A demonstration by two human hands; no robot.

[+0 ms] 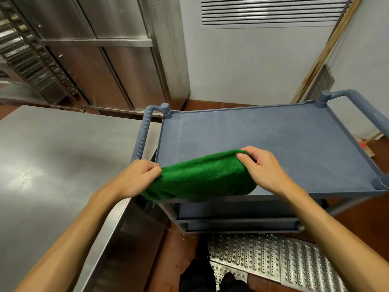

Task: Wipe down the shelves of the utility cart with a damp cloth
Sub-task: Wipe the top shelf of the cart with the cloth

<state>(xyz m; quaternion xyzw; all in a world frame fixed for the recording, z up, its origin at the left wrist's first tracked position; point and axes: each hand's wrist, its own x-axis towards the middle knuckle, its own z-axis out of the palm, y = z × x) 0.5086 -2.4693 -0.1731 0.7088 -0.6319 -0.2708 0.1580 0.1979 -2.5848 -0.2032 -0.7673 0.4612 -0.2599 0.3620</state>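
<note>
Both the left hand (pixel 137 178) and right hand (pixel 262 168) pinch the folded green terry cloth (pixel 202 178) at the near edge of the grey-blue plastic cart's top shelf (pixel 263 133), seemingly readying it; next, press flat and sweep across.

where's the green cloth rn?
Head view, centre: green cloth stretched between left hand and right hand, over the near edge of the cart's top shelf.
</note>
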